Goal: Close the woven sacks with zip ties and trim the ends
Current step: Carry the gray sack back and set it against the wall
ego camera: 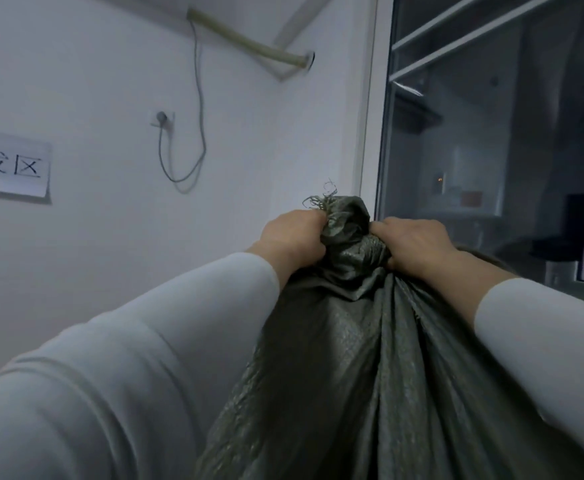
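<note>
So the sack (346, 358) is right in the middle, dropping from the hands and filling the bottom of the view. It's grey-green woven plastic, with the mouth bunched into a twisted neck (347, 226) and a few frayed threads (318, 199) poking out the top. The left hand (292, 237) is clenched round the left side of the neck and the right hand (413, 242) round the right side, knuckles up, both fists tight on the fabric with only the bunch between them. There's no zip tie anywhere I can see, so my guess is this is the gather-and-hold bit before the tie goes on. Handling-wise, the cloth looks soft and floppy but slick, and that woven stuff likes to slide and spring back open. I'd grip just below the bunched top where the folds are thickest and leave a clear band under the fists for the tie. The folds run straight and taut below the neck, so it probably has some weight in it, though I can't see what's inside. Left of the sack there's a white wall (110, 81) with a paper sign (9, 168), a socket (161, 117) and a looped cable (200, 109), and a hose (249, 43) higher up. Right of the sack is a dark window (491, 133).
</note>
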Demonstrator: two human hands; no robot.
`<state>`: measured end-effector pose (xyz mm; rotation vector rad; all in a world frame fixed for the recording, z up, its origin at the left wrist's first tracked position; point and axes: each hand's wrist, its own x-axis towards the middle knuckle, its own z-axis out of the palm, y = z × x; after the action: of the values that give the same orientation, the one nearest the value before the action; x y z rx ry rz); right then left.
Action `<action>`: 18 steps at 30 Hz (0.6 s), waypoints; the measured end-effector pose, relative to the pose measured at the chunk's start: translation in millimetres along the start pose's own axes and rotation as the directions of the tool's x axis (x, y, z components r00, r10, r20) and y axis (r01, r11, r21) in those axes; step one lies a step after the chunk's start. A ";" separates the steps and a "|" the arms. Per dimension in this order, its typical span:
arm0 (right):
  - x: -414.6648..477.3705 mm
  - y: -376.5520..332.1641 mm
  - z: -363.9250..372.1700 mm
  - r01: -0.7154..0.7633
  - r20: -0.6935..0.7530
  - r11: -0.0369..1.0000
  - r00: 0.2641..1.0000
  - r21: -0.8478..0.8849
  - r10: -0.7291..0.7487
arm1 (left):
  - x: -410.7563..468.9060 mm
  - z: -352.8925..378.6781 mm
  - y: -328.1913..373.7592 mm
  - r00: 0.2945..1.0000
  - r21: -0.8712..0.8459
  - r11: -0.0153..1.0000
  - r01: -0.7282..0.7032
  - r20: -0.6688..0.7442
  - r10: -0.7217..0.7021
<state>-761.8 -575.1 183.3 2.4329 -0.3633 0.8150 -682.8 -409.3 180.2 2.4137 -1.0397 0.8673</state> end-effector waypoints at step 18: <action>272.2 -105.2 152.9 0.076 -0.129 0.960 0.991 0.268 -0.043 | 193.1 89.2 -196.2 0.989 0.344 0.927 0.146 -0.076 -0.128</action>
<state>-434.0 -598.4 206.7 2.6147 -0.1365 1.0405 -397.5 -428.9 224.6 2.6963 -0.7350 1.1401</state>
